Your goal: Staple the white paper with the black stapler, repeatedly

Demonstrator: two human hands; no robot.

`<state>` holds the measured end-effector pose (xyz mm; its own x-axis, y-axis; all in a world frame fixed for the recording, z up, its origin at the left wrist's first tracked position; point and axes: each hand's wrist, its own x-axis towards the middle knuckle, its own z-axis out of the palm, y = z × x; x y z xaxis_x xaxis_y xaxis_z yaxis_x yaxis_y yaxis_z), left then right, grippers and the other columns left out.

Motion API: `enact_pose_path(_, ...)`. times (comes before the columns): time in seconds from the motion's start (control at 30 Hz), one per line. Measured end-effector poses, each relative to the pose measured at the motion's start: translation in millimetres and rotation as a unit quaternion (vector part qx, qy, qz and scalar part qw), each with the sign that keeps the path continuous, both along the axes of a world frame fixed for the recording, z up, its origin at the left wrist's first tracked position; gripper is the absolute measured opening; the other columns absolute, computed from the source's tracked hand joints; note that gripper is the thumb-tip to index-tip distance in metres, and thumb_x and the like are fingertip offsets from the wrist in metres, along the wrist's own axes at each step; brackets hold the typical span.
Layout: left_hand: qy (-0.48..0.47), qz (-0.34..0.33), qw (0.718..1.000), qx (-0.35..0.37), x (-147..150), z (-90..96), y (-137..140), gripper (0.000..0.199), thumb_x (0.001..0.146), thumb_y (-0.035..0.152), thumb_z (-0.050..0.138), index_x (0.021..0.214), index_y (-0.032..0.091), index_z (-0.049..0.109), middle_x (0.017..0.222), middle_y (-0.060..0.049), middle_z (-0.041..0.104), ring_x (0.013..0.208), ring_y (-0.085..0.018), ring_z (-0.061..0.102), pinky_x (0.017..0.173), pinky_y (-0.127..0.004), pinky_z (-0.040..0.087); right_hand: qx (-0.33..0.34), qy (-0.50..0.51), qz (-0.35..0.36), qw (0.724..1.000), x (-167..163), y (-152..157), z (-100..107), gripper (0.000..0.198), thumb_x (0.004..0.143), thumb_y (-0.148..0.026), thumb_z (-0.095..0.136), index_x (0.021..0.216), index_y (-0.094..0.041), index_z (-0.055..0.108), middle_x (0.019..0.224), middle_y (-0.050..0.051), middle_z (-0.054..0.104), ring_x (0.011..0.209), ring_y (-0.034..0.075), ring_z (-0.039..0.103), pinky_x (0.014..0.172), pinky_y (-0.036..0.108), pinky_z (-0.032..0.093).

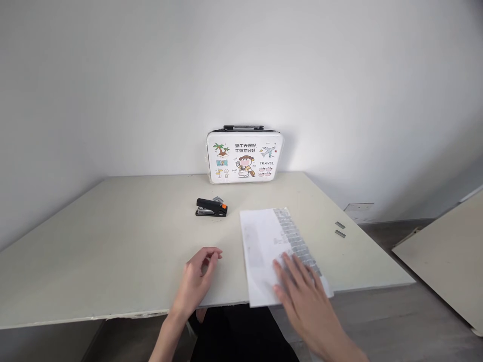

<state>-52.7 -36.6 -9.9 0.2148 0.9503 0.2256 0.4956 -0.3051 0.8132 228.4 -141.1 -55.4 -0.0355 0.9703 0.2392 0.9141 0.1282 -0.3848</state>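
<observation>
My right hand (302, 289) lies flat with fingers spread on a white paper sheet or thin stack (260, 251), which has a grey printed band along its right side. The paper's near edge juts slightly past the table's front edge. To the left of the paper, my left hand (198, 276) rests at the table with fingers curled in and the thumb close to the index finger; nothing shows in it. Beyond that hand stands a black stapler (211, 207) with an orange button. Some grey staple strips (218, 199) lie just behind the stapler.
A white case (244, 157) with cartoon prints and a black handle leans against the wall at the back of the pale table (124, 241). Two short staple strips (340, 229) lie near the table's right edge. Another pale panel (449, 256) stands at the far right.
</observation>
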Motion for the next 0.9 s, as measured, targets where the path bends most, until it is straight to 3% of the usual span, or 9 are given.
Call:
enact_pose_path(0.07,0.046,-0.041,0.996,0.061,13.4,-0.5,1.6,0.031,0.106,0.044,0.048,0.112,0.025,0.071,0.119,-0.009,0.073,0.116,-0.028,0.068,0.100,-0.044,0.056,-0.017,0.030,0.050,0.998,-19.2,-11.6,13.0,0.058,0.106,-0.050,0.045,0.163,-0.046,0.034,0.170,-0.003,0.031,0.157,0.037,0.030,0.119,0.068,0.039)
enact_pose_path(0.17,0.124,-0.120,0.980,0.103,38.0,-1.7,4.2,0.034,0.106,0.045,0.051,0.131,0.028,0.066,0.149,-0.008,0.060,0.149,-0.033,0.044,0.119,-0.056,0.040,-0.035,0.076,0.082,0.993,-26.0,-14.4,34.1,0.053,0.107,-0.046,0.045,0.160,-0.045,0.040,0.169,-0.005,0.035,0.157,0.035,0.031,0.119,0.064,0.042)
enact_pose_path(0.27,0.199,-0.163,0.964,0.064,55.5,-3.3,5.8,0.052,0.106,0.053,0.048,0.154,0.033,0.049,0.169,-0.005,0.037,0.160,-0.037,0.019,0.124,-0.065,0.029,-0.042,0.116,0.046,0.991,-10.8,-3.3,46.3,0.049,0.108,-0.047,0.044,0.157,-0.041,0.047,0.168,-0.003,0.039,0.157,0.032,0.031,0.119,0.058,0.045)
enact_pose_path(0.37,0.233,-0.177,0.955,0.055,55.7,-3.3,5.6,0.056,0.108,0.055,0.041,0.159,0.033,0.042,0.171,-0.004,0.032,0.161,-0.037,0.011,0.127,-0.066,0.020,-0.033,0.141,-0.005,0.989,13.0,11.5,45.8,0.047,0.107,-0.050,0.043,0.151,-0.037,0.054,0.166,0.000,0.043,0.154,0.031,0.038,0.118,0.055,0.048)
enact_pose_path(0.47,0.246,-0.162,0.954,0.065,39.7,-1.3,7.3,0.051,0.110,0.054,0.037,0.154,0.031,0.049,0.166,-0.003,0.043,0.160,-0.036,0.016,0.128,-0.065,0.016,-0.035,0.161,-0.037,0.986,35.8,24.4,39.0,0.046,0.107,-0.054,0.042,0.146,-0.034,0.057,0.165,0.002,0.044,0.150,0.031,0.045,0.114,0.054,0.051)
enact_pose_path(0.63,0.270,-0.065,0.956,0.091,9.7,-2.7,26.4,0.043,0.110,0.052,0.036,0.134,0.023,0.058,0.145,-0.011,0.060,0.152,-0.036,0.039,0.125,-0.066,0.025,-0.053,0.196,-0.052,0.978,58.8,43.0,27.6,0.046,0.106,-0.059,0.041,0.139,-0.032,0.060,0.163,0.004,0.047,0.147,0.030,0.048,0.114,0.051,0.050)
enact_pose_path(0.7,0.299,-0.036,0.948,0.107,3.3,-7.4,39.2,0.043,0.110,0.051,0.036,0.134,0.021,0.056,0.148,-0.014,0.056,0.151,-0.035,0.040,0.125,-0.066,0.023,-0.056,0.206,-0.055,0.975,61.4,49.3,22.7,0.046,0.106,-0.060,0.040,0.135,-0.032,0.062,0.161,0.004,0.049,0.145,0.031,0.049,0.109,0.049,0.054)
enact_pose_path(0.9,0.363,-0.008,0.926,0.097,-6.6,-17.3,75.5,0.051,0.108,0.051,0.038,0.148,0.022,0.048,0.167,-0.010,0.038,0.159,-0.038,0.020,0.127,-0.066,0.014,-0.040,0.184,-0.042,0.981,59.9,56.2,9.0,0.043,0.106,-0.059,0.040,0.133,-0.035,0.062,0.158,0.003,0.052,0.144,0.030,0.050,0.085,0.040,0.064)
